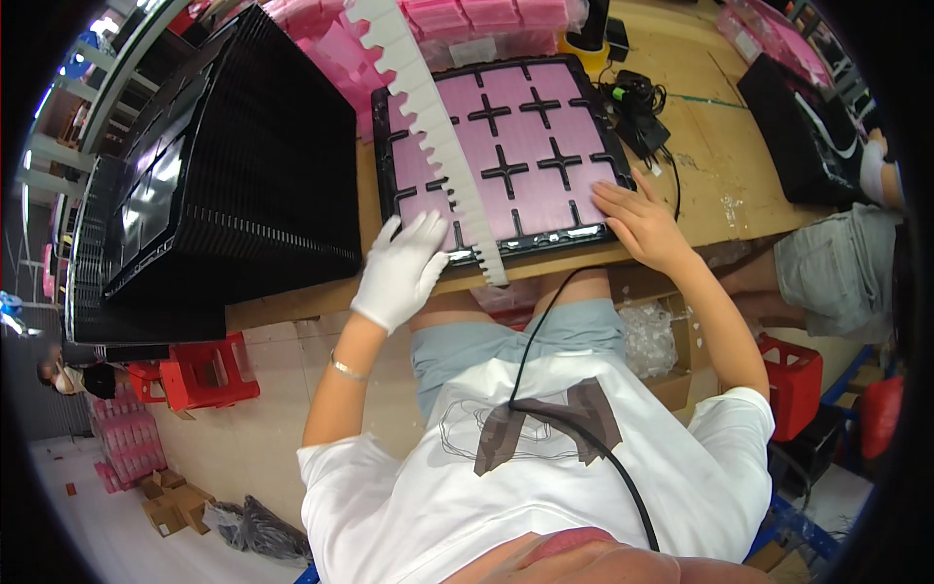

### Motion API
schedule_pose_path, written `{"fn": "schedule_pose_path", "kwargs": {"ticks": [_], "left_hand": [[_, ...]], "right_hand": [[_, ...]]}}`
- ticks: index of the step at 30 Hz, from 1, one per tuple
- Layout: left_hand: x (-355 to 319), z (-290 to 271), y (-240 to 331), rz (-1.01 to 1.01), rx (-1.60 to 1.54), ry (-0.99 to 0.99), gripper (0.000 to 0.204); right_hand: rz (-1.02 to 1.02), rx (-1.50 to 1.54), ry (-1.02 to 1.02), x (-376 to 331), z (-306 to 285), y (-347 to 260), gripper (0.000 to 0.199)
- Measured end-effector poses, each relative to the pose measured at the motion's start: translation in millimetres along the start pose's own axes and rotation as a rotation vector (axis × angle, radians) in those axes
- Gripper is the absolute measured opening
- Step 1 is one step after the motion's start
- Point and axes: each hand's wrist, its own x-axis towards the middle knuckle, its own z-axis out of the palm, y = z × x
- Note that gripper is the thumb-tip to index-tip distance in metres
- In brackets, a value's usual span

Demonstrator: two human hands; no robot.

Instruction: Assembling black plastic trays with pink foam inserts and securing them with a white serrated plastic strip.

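Note:
A black plastic tray (504, 175) with raised cross-shaped dividers lies on the table in front of me, its cells showing pink sheet. My left hand (401, 273), in a white glove, has its fingers spread over the tray's near left corner. My bare right hand (642, 222) rests on the near right corner, fingers stretched out flat over the rim and pink surface. Neither hand grips anything. A white strip with a notched edge (428, 127) crosses the view slantwise over the tray, hiding part of it; whether it touches the tray I cannot tell.
To the left towers a tall stack of black trays (263, 156). Pink packages (477, 15) are piled behind. A black adapter with cables (637, 117) sits right of the tray. Farther right, another person's hand (873, 146) is near a black box (803, 131). Red stools (209, 372) stand below.

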Motion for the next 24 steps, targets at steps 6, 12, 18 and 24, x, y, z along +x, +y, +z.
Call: {"fn": "schedule_pose_path", "kwargs": {"ticks": [6, 12, 18, 24], "left_hand": [[0.9, -16.3, 12.5, -0.071, 0.067, -0.092, 0.022], [6.5, -19.2, 15.3, -0.127, 0.161, -0.174, 0.020], [-0.8, -11.9, 15.7, 0.021, 0.171, 0.165, 0.018], [-35.8, 24.0, -7.7, -0.543, 0.117, 0.547, 0.028]], "right_hand": [[-0.002, -0.130, 0.127, -3.9, -0.9, -19.2, 0.027], [-0.002, -0.202, 0.168, -1.0, 5.4, -24.6, 0.026], [0.032, -0.214, 0.126, 1.4, 9.5, -30.3, 0.029], [0.406, 0.370, 0.384, -13.8, 34.9, -2.5, 0.033]]}}
